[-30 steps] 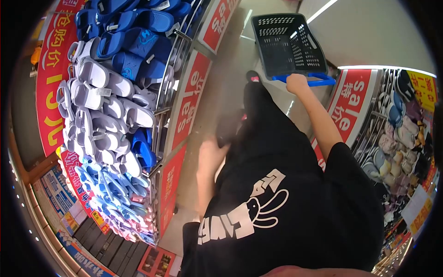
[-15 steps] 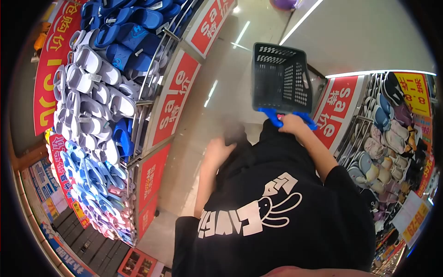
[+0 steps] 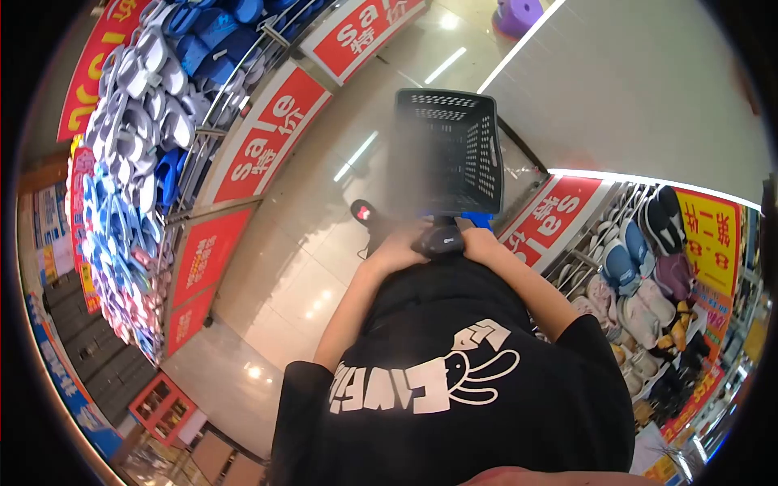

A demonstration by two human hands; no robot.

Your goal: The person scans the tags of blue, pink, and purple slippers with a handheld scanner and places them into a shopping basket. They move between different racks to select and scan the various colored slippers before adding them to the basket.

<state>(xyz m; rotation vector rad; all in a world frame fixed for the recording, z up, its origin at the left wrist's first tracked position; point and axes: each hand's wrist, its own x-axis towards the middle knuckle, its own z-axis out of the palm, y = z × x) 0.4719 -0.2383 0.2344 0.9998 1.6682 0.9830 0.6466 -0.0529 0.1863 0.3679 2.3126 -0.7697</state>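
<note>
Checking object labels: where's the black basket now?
Head view, upper centre: the black basket is over the aisle floor, just beyond the left hand and right hand, between the slipper rack at left and shoe rack at right.

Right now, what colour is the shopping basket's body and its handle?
The basket is black mesh, its handle blue; the head view shows both.

Basket: near wall smeared by motion blur; blue handle mostly covered by the right hand. Dark object between the right hand and the left hand: kind illegible, grip undeterminable. Purple item, 12 o'clock: cut by the upper edge. Slipper rack, 10 o'clock, and shoe rack, 3 o'clock: truncated by the lens circle.
</note>
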